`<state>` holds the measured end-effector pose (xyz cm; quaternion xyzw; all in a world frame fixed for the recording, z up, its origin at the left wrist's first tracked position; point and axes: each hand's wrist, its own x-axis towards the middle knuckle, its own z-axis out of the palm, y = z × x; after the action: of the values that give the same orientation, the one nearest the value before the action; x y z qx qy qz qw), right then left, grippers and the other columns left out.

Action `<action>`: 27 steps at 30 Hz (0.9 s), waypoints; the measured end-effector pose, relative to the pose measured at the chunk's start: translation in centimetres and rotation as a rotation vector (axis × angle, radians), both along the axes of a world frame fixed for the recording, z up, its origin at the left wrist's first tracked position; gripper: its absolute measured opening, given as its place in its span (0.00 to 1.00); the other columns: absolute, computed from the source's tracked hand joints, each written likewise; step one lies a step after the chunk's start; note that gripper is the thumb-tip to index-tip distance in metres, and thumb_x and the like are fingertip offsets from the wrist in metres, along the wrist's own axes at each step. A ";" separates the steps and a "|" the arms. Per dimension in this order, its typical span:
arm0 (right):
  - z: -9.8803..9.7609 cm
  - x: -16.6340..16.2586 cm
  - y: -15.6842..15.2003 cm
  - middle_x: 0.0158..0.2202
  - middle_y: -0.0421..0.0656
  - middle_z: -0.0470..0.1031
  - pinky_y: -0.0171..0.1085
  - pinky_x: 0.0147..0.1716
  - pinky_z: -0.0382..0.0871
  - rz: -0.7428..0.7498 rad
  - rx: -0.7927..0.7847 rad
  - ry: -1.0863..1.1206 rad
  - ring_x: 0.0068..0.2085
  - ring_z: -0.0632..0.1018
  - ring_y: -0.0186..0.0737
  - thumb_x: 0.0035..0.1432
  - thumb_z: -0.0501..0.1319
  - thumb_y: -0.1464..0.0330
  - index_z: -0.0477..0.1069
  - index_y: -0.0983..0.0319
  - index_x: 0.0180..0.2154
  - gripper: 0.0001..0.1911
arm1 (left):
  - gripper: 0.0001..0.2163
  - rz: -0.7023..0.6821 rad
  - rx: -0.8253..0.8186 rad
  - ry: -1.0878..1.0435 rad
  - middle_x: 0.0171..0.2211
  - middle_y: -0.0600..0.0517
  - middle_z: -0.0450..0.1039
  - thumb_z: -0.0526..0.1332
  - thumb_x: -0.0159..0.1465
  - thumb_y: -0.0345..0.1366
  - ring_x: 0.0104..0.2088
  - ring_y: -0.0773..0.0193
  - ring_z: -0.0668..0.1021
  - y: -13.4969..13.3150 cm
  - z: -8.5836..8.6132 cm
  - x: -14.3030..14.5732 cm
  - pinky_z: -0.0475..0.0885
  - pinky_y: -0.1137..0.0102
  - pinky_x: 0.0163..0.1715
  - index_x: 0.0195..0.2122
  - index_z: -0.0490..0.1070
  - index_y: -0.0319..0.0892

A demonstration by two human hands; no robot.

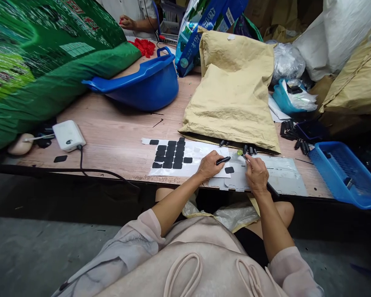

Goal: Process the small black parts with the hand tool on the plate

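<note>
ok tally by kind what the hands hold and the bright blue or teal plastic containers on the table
Black piece in the left hand: 1
Slim tool in the right hand: 1
Large blue basin: 1
Blue basket at the right: 1
Teal basket farther back: 1
Total: 5

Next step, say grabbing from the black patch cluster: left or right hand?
Left, I'd say: the left hand is nearer the black patches; the right hand is farther off. Neither is free: left holds a small black piece, right a thin item.
</note>
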<state>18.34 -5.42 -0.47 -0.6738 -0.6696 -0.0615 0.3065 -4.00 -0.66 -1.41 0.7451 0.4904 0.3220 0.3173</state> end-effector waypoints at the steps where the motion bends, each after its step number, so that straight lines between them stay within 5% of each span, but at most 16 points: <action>1: 0.4 -0.2 -0.1 0.39 0.46 0.78 0.40 0.43 0.67 0.010 0.007 0.056 0.42 0.75 0.44 0.71 0.54 0.65 0.80 0.56 0.53 0.18 | 0.10 -0.004 -0.001 0.006 0.38 0.50 0.74 0.67 0.63 0.32 0.35 0.65 0.77 0.0 0.0 0.0 0.75 0.69 0.40 0.46 0.83 0.42; 7: 1.9 -1.9 -1.0 0.40 0.46 0.80 0.40 0.43 0.73 0.128 -0.012 0.230 0.42 0.79 0.43 0.71 0.54 0.63 0.79 0.57 0.54 0.18 | 0.10 -0.011 0.009 0.023 0.37 0.51 0.73 0.67 0.63 0.33 0.37 0.63 0.77 0.1 0.0 0.0 0.75 0.69 0.42 0.46 0.83 0.44; 27: 1.3 -4.5 -2.3 0.41 0.45 0.81 0.38 0.44 0.73 0.179 -0.086 0.209 0.43 0.80 0.42 0.71 0.54 0.65 0.80 0.56 0.53 0.18 | 0.08 0.011 -0.011 0.012 0.36 0.52 0.73 0.67 0.62 0.32 0.38 0.64 0.77 0.0 0.3 0.1 0.74 0.70 0.41 0.42 0.82 0.45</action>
<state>13.86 -7.73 0.84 -0.6264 -0.6937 0.0651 0.3497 -3.90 -0.67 -1.07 0.7426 0.4981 0.3164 0.3169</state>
